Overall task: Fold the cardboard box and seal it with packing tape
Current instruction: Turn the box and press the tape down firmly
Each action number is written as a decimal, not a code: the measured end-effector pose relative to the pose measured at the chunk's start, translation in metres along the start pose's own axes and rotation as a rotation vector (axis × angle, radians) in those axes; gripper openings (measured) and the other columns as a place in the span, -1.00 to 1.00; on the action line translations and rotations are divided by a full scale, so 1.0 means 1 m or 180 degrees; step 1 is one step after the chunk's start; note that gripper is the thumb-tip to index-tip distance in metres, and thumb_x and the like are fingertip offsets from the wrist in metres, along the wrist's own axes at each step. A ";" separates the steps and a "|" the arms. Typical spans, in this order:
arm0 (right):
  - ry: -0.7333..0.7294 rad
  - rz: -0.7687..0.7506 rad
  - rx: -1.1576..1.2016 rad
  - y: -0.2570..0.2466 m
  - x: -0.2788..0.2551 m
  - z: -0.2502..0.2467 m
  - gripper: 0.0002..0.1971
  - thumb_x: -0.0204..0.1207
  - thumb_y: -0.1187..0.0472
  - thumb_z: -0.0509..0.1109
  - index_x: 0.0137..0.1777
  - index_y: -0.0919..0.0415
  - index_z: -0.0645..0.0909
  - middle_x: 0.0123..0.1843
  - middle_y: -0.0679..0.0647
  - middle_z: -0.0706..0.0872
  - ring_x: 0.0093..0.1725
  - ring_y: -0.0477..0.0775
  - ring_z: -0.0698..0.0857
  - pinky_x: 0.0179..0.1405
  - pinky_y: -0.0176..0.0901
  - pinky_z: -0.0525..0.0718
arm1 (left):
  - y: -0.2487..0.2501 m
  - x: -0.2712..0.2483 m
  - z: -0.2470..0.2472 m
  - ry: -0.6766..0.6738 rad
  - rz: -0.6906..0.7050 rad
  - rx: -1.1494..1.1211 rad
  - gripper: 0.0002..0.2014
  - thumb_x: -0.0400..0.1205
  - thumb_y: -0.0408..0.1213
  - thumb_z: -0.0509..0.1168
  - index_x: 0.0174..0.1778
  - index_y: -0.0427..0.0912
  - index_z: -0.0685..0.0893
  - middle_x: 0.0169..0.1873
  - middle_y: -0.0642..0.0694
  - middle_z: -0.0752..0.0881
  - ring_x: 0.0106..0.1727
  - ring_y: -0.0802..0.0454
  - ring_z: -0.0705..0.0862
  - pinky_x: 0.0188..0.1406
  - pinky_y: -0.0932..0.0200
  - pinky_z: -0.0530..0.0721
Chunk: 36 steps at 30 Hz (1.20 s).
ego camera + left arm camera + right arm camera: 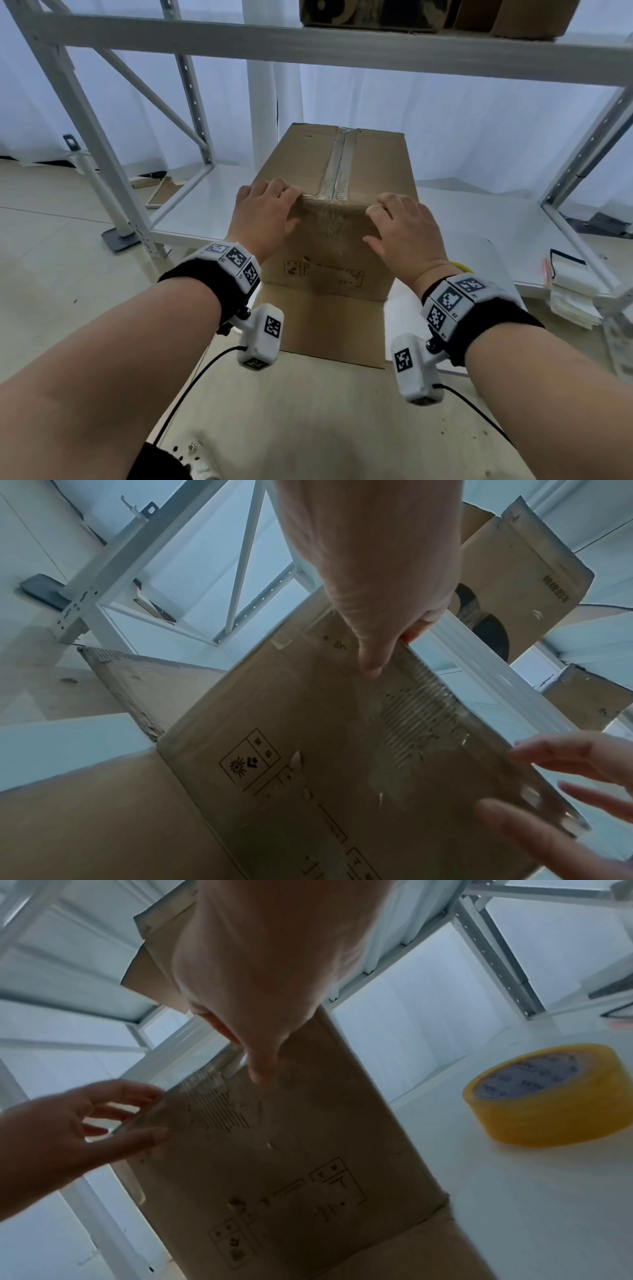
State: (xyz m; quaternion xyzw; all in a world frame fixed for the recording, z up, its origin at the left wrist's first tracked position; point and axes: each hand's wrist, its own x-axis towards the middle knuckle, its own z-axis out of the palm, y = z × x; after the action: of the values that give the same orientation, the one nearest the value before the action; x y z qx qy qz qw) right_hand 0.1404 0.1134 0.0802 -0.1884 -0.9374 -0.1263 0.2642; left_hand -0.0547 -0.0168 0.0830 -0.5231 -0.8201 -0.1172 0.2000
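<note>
- The brown corrugated cardboard box is standing on the white tabletop, with its long axis running from 6 to 12 o'clock away from the person.
- A strip of clear packing tape is running along the top seam on that same axis and lapping over the near top edge onto the front face.
- The left hand is resting at 9 o'clock of the tape end, fingers hooking over the near edge and thumb lying flat on the front face.
- The right hand is mirroring it at 3 o'clock, just as near to the tape; neither hand is gripping anything.
- A loose brown flap is lying flat at 6 o'clock, so the bottom is probably waiting to be sealed.
- The yellow roll of packing tape is sitting on the tabletop at 3 o'clock of the box, so the right hand is nearer to it.
</note>
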 end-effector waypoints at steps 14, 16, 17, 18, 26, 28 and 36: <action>0.0386 -0.0008 0.0197 0.006 0.003 0.009 -0.89 0.36 0.48 0.45 -0.16 0.38 0.59 -0.18 0.28 0.65 -0.28 0.25 0.64 -0.33 0.06 0.73 | -0.032 -0.011 0.000 -0.0169 -0.0542 -0.1146 -0.37 0.48 0.14 0.39 0.48 0.05 0.48 0.43 -0.05 0.41 0.38 -0.16 0.46 0.37 -0.09 0.45; 0.0386 0.0205 0.0492 0.007 -0.003 0.008 -0.95 0.48 0.42 0.37 -0.13 0.36 0.54 -0.18 0.24 0.60 -0.29 0.22 0.58 -0.35 0.05 0.69 | -0.032 -0.015 -0.003 -0.0063 -0.0534 -0.1352 -0.44 0.52 0.14 0.35 0.42 0.00 0.56 0.35 -0.06 0.46 0.32 -0.08 0.52 0.32 0.01 0.49; 0.0354 0.0335 0.0658 0.007 -0.005 0.006 -0.97 0.53 0.39 0.33 -0.11 0.35 0.52 -0.20 0.23 0.58 -0.31 0.20 0.56 -0.36 0.03 0.66 | -0.032 -0.016 -0.005 -0.0038 -0.0528 -0.1439 -0.45 0.53 0.13 0.33 0.40 -0.02 0.58 0.33 -0.06 0.48 0.30 -0.05 0.54 0.29 0.06 0.50; 0.0345 0.0455 0.0807 0.008 -0.006 0.005 -0.96 0.57 0.37 0.29 -0.08 0.36 0.50 -0.21 0.23 0.57 -0.33 0.18 0.54 -0.36 0.00 0.63 | -0.033 -0.018 -0.007 -0.0048 -0.0505 -0.1460 -0.43 0.51 0.16 0.33 0.40 -0.03 0.59 0.32 -0.06 0.48 0.30 -0.04 0.54 0.28 0.08 0.49; 0.0346 0.0447 0.0812 0.005 -0.012 0.002 -0.91 0.57 0.29 0.18 -0.12 0.30 0.46 -0.24 0.07 0.45 -0.31 0.06 0.44 -0.30 -0.01 0.63 | -0.029 -0.025 -0.008 0.0282 0.0131 -0.0748 -0.71 0.63 -0.20 0.32 0.26 -0.14 0.64 0.24 -0.14 0.62 0.25 -0.20 0.57 0.23 -0.10 0.51; 0.0433 0.0399 0.0693 0.001 -0.012 -0.004 -0.85 0.48 0.21 0.11 -0.18 0.27 0.45 -0.28 0.09 0.48 -0.28 0.03 0.40 -0.13 0.04 0.64 | -0.029 -0.026 -0.008 0.0531 0.0169 -0.0855 -0.85 0.65 -0.30 0.28 0.08 -0.20 0.68 0.09 -0.17 0.70 0.04 -0.22 0.66 -0.01 -0.06 0.61; -0.0136 -0.0232 0.0310 -0.080 0.040 -0.005 -0.55 0.49 0.11 0.38 0.35 0.18 0.42 0.27 0.16 0.52 0.21 0.18 0.54 0.31 0.07 0.45 | -0.026 -0.026 -0.011 0.0764 0.0465 -0.0794 -0.89 0.60 -0.31 0.30 -0.06 -0.24 0.70 -0.11 -0.20 0.70 -0.11 -0.20 0.62 -0.13 0.08 0.50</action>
State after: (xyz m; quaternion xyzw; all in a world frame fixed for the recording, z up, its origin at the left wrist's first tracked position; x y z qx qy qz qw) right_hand 0.0774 0.0511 0.0946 -0.1436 -0.9541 -0.0859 0.2483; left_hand -0.0666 -0.0536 0.0817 -0.5843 -0.7293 -0.2647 0.2380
